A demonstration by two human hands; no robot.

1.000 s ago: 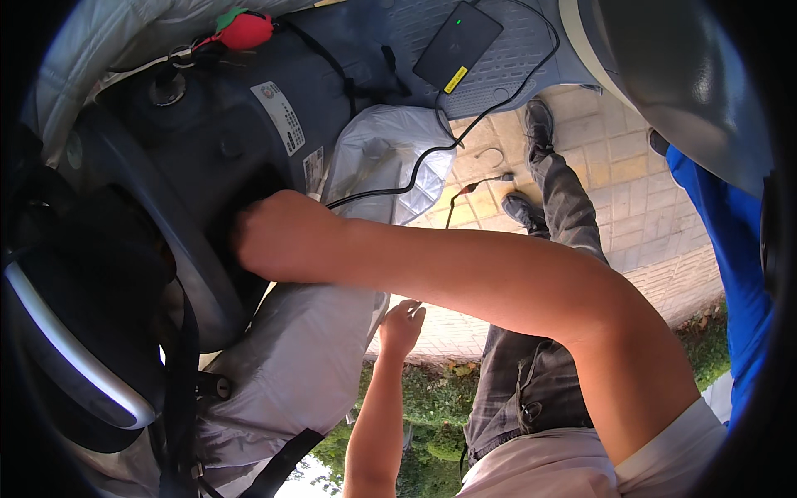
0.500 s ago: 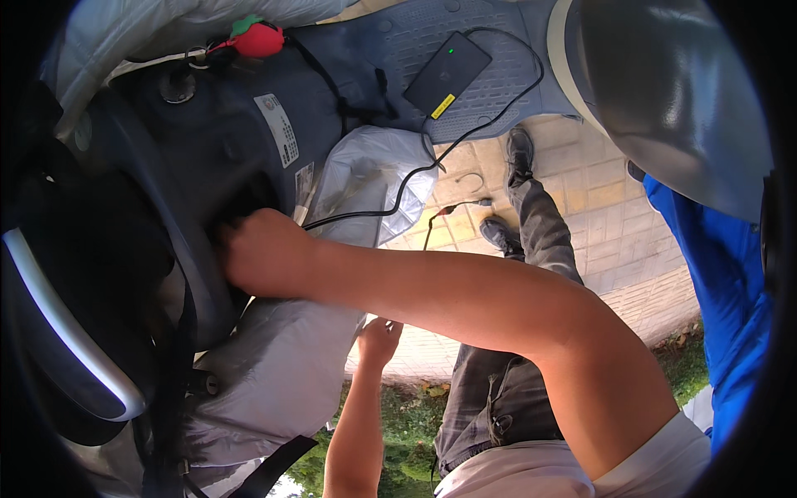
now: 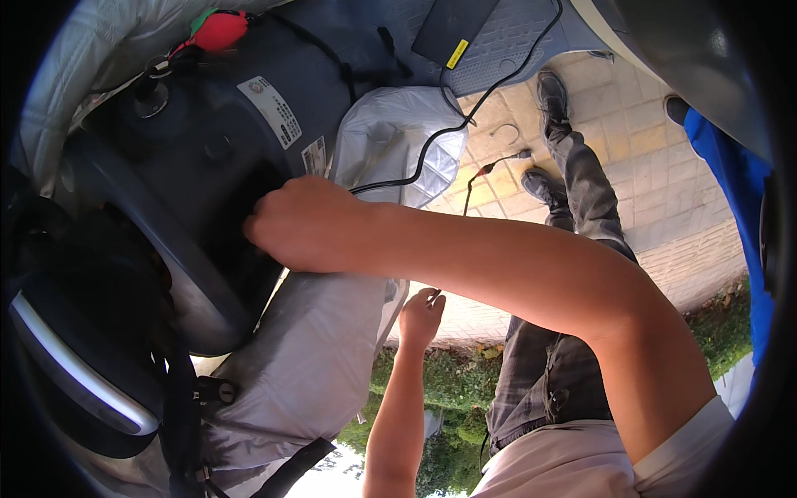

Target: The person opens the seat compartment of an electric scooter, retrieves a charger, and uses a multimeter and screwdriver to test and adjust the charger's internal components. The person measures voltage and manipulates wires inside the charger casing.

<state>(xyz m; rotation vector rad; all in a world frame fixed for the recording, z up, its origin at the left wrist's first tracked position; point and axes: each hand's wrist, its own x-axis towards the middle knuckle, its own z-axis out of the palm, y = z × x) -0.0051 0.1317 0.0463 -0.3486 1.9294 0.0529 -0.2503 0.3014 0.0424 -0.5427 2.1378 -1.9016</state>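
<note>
My right hand [image 3: 299, 222] reaches from across the view into a dark recess [image 3: 241, 217] in the scooter's grey-blue front panel [image 3: 178, 170]; its fingers are curled, and whatever they grip is hidden. Below that forearm, my left hand [image 3: 421, 317] pinches a small, thin, dark item [image 3: 433, 295] that is too small to identify. A black cable [image 3: 415, 173] runs from near my right hand up toward a black charger [image 3: 444, 29] with a yellow label on the footboard [image 3: 510, 46]. Another cord with a dark connector [image 3: 519, 155] and a red part shows against the pavement.
A red plush key charm [image 3: 222, 31] hangs near the key lock [image 3: 151, 98]. Silvery quilted covers [image 3: 282, 357] drape the scooter, and a black part with a light stripe [image 3: 79, 365] is at left. A person's blue-clad leg [image 3: 730, 191] stands at the right edge, beside paving [image 3: 631, 183].
The view dipped, then shifted up and right, carrying scooter and hands with it. My right hand stays at the recess and my left hand stays pinched below it.
</note>
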